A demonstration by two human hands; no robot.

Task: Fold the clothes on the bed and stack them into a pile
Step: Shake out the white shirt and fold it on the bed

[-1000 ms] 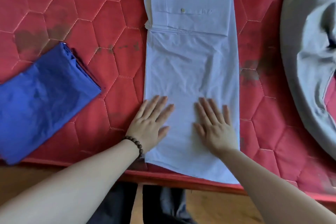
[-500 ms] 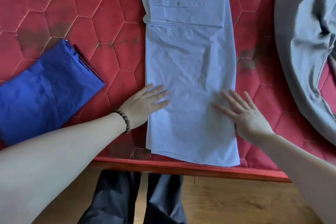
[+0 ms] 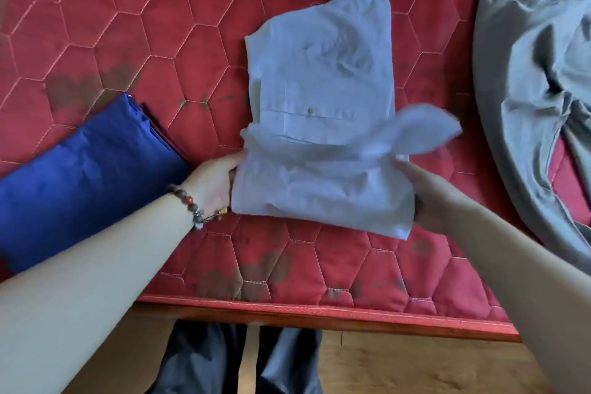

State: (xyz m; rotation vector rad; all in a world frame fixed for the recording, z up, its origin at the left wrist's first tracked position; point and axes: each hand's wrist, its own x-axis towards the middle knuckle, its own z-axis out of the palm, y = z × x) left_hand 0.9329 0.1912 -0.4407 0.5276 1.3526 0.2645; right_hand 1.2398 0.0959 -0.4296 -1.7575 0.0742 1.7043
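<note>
Both hands were flat on the long strip of light blue shirt (image 3: 319,80) half a second ago; now the left hand (image 3: 214,184) and right hand (image 3: 422,192) grip its near end by the side edges and swing it up toward 12 o'clock, over the pocket. So it's mid-fold, shirt at the centre of the red mattress (image 3: 160,41). Next I'd guess: land that flap square, then move it to the folded dark blue garment (image 3: 80,176) at 9 o'clock. Flap's motion-blurred, fingers mostly hidden under cloth. Grey garment (image 3: 527,89) at 3 o'clock is cut off.
</note>
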